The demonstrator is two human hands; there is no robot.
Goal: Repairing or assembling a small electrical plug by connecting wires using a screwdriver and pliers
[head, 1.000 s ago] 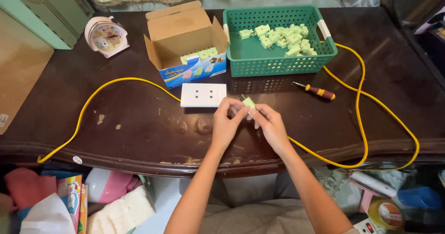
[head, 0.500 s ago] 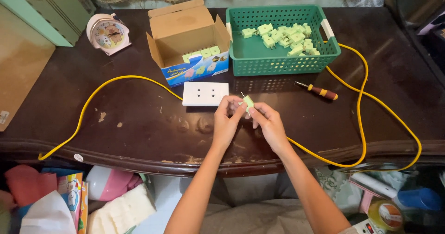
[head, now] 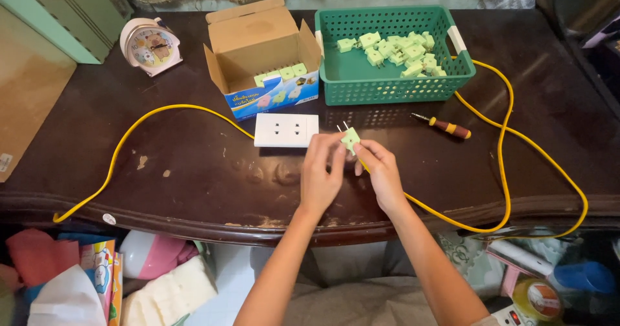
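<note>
Near the front edge of the dark wooden table (head: 194, 184) we hold a small pale green plug (head: 350, 138) between both hands, just beside the white socket plate (head: 286, 130). Our left hand (head: 321, 174) has its grip clamped on the plug from the left, fingertips pinched on its side; our right hand (head: 381, 174) has its grip closed on it from the right and below. Two metal prongs stick up and to the left from the plug, toward the socket plate, without touching it.

A yellow cable (head: 504, 145) runs from the socket plate's left side in a long loop to the table's front left edge, and another stretch of it passes under our right hand and sweeps round the right side of the table up to the green basket (head: 394, 87). That basket stands at the back and holds a heap of more pale green plugs (head: 394, 48). To its left stands an open cardboard box (head: 261, 54) with a few of the same green pieces inside. A small screwdriver (head: 442, 126) with a red and yellow handle lies between the basket and our right hand. A pink alarm clock (head: 150, 45) sits at the back left.
</note>
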